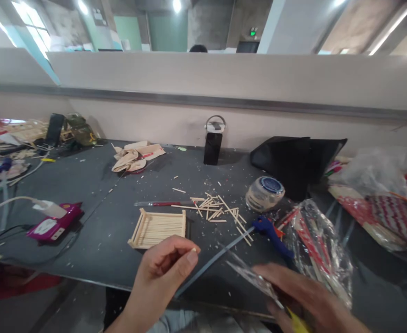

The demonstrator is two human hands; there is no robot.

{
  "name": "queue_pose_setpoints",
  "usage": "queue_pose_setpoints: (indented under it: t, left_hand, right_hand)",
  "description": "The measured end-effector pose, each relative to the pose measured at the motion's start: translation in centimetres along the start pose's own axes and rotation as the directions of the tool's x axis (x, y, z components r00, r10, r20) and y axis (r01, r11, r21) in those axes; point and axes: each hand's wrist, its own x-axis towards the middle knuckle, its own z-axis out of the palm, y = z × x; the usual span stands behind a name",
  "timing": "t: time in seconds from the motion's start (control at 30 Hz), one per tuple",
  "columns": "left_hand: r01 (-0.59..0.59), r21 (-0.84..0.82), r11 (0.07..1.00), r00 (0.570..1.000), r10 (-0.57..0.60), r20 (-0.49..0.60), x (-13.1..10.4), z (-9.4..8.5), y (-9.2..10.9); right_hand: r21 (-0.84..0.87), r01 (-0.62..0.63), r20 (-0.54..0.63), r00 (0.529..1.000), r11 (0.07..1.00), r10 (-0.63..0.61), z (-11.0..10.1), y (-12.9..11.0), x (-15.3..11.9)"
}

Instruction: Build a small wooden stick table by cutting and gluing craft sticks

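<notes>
My left hand [167, 263] is closed in a pinch, thumb against forefinger. A tiny pale tip shows at its fingertips, too small to name. Blurred by motion, my right hand [303, 291] grips a pair of scissors [255, 280] with yellow handles, its blades apart and pointing left. Just beyond my left hand sits a small tray-like frame of wooden sticks [160, 226]. A loose pile of short wooden sticks [210, 206] lies to its right. Between my hands runs a translucent glue stick [217, 255], leading to a blue glue gun [272, 236].
A round jar [264, 193] stands behind the glue gun. Plastic-wrapped packets [321, 249] lie at right. Farther back are a black phone [212, 148], crumpled brown paper [130, 158] and a black folder-like thing [286, 157]. A magenta power strip [54, 224] with cables is at left.
</notes>
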Motion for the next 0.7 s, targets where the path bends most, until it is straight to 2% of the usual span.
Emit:
queue_pose_setpoints:
  t: [0.1, 0.23, 0.5, 0.7]
  left_hand:
    - [-0.025, -0.076, 0.997, 0.998, 0.029, 0.055, -0.3, 0.6, -0.4]
    - [-0.131, -0.108, 0.985, 0.981, 0.144, 0.127, -0.5, 0.8, -0.2]
    - [-0.313, 0.031, 0.949, 0.949, 0.312, 0.043, -0.4, 1.4, 1.3]
    - [-0.362, 0.111, 0.925, 0.932, 0.363, 0.012, -0.4, 1.4, 0.7]
  right_hand:
    - [0.011, 0.112, -0.013, 0.994, 0.994, -0.112, 1.2, -1.7, 2.2]
    - [-0.051, 0.193, -0.002, 0.981, 0.98, -0.193, 1.5, -2.5, 3.8]
    - [-0.093, 0.201, 0.06, 0.979, 0.975, -0.196, 1.4, -2.9, 3.8]
    - [-0.1, 0.191, 0.096, 0.979, 0.977, -0.182, 1.3, -3.1, 3.5]
